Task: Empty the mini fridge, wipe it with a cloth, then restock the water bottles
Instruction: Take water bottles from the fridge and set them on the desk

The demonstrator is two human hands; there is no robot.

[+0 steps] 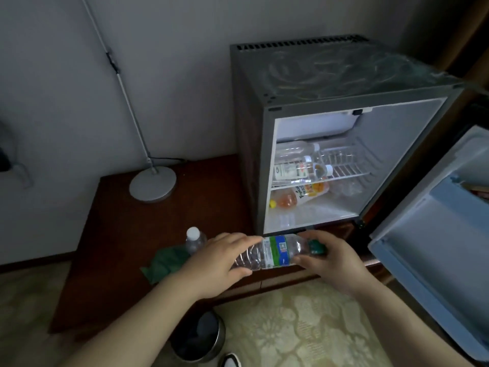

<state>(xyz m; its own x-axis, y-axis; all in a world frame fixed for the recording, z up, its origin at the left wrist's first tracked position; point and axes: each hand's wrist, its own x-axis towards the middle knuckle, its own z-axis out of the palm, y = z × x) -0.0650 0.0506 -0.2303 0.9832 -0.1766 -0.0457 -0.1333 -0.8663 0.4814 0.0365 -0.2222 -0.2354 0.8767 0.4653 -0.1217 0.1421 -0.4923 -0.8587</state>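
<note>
Item one: your left hand (219,263) and left forearm (143,316), bare along the whole visible length, wrist uncovered. Item two: your right hand (334,262) and right forearm (402,321), likewise bare to the frame edge. Item three: the toe of your shoe (230,361), white with a dark edge, mostly cut off at the bottom border.

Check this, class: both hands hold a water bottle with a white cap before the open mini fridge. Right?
Not quite. The head view shows the water bottle, held by the left hand and right hand before the open mini fridge, has a green cap, not white.
</note>
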